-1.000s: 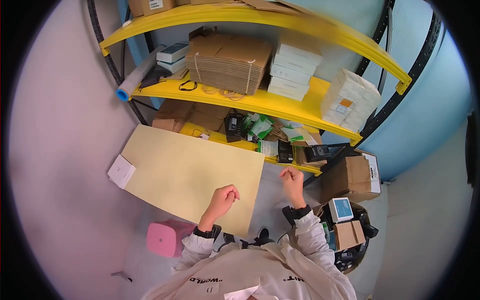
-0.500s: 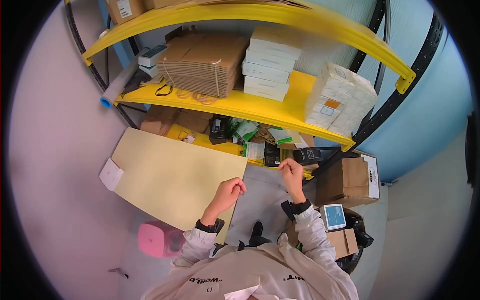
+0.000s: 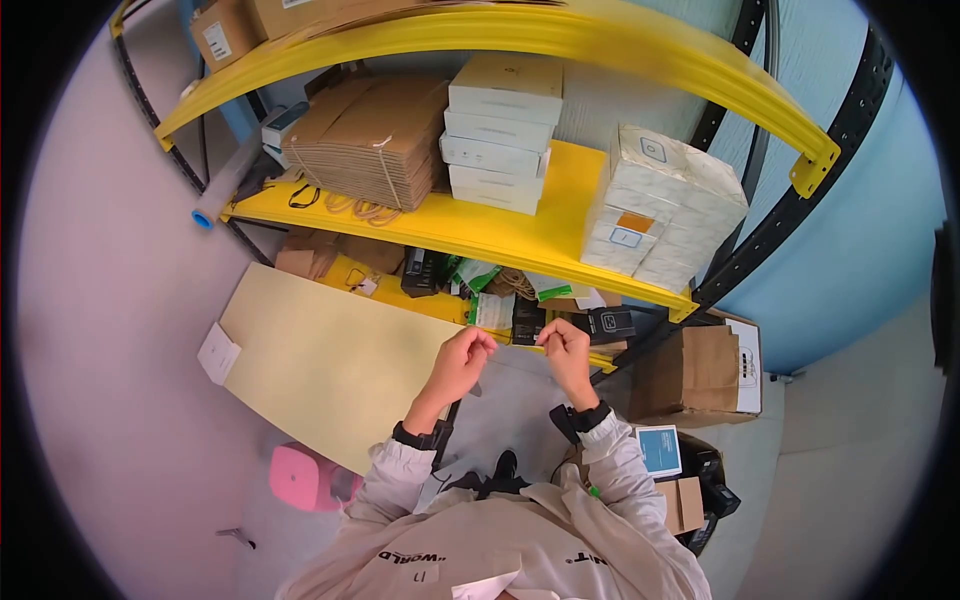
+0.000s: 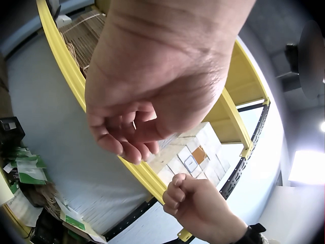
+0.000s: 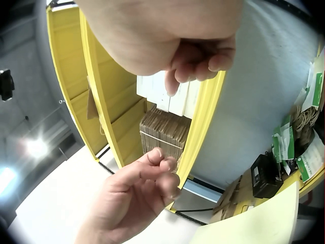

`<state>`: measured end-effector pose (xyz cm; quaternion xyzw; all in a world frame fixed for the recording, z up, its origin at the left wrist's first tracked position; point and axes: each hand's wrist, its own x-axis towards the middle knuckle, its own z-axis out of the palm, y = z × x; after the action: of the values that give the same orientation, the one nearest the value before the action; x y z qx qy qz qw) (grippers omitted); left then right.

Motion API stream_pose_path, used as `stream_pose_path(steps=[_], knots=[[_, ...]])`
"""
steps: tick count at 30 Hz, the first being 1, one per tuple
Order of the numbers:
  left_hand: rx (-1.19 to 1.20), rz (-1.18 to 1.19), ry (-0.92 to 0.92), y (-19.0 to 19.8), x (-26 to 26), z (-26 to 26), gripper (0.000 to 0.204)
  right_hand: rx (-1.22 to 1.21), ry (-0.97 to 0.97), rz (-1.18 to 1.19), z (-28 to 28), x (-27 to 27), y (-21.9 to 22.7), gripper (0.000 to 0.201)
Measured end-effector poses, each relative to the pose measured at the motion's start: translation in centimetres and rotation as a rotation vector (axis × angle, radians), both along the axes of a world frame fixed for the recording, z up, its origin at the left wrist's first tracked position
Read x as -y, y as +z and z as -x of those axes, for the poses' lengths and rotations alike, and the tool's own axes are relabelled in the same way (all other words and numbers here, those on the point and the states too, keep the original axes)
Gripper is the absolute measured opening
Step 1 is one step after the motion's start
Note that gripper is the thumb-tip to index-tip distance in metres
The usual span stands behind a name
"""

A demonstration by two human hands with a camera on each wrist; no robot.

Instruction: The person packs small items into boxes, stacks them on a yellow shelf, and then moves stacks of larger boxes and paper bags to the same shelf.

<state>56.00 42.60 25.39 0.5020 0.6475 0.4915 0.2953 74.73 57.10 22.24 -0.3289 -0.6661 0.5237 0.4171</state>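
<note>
Both hands are raised in front of the body and hold nothing. In the head view, the left hand (image 3: 457,370) is over the right edge of the pale yellow tabletop (image 3: 340,350), its fingers loosely curled. A short gap separates it from the right hand (image 3: 568,362), which is also loosely curled, in front of the lower shelf. The left wrist view has the left hand (image 4: 152,81) large at the top, the right hand (image 4: 200,208) below it. In the right wrist view, the right hand (image 5: 172,38) is above and the left hand (image 5: 137,198) lower.
A yellow shelf (image 3: 570,230) bears flattened cardboard (image 3: 360,140), white boxes (image 3: 500,150) and a wrapped block (image 3: 665,205). Left are a small white box (image 3: 218,355) and a pink stool (image 3: 300,478). Cartons (image 3: 695,370) stand at the right, beside a blue-and-white box (image 3: 659,451).
The head view has shifted, with the table and shelf contents now further left and the shelf looking closer. The two hands have come nearer each other and stay loosely curled.
</note>
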Motion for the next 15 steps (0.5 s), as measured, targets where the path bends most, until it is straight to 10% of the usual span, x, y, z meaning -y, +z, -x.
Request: stream_pose_path(steps=[15], knots=[[0.105, -0.314, 0.242, 2.9, -9.2, 7.5, 0.036, 0.030, -0.066, -0.123, 4.4, -3.2, 6.0, 0.022]])
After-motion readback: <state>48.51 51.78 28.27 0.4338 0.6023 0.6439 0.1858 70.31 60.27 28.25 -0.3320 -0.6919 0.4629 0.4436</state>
